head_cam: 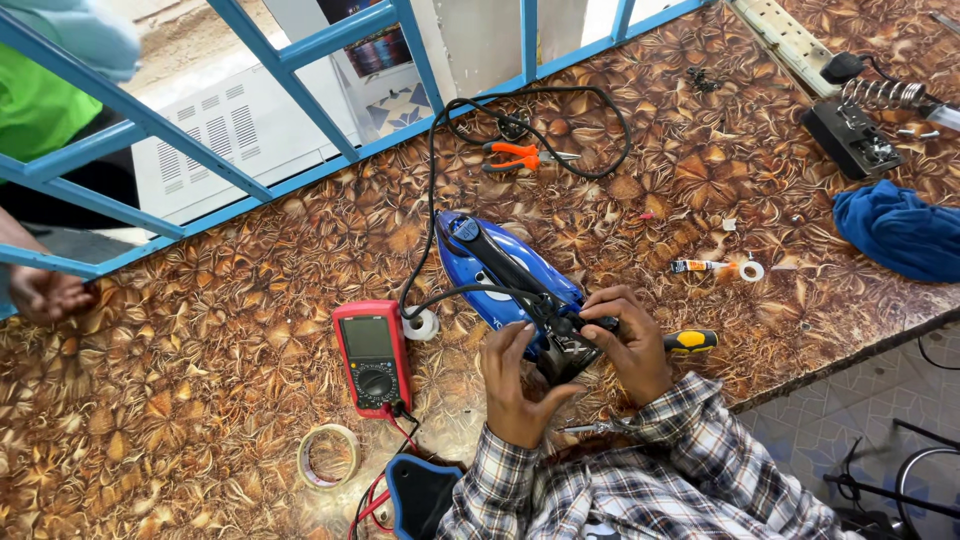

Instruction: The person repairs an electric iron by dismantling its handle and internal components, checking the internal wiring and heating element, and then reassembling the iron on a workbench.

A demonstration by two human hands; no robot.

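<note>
Both grips pinching the black cord end, left hand, right hand, glossy blue iron, patterned brown worktop

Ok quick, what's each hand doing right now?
Left hand: fingers curled, touching the rear end of the blue clothes iron.
Right hand: fingers closed on the iron's black cord at the rear end.

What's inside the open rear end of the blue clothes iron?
At the rear of the blue clothes iron, dark inner parts and the black power cord entry show. The left hand and right hand cover the rest, so terminals and wiring cannot be made out.
</note>
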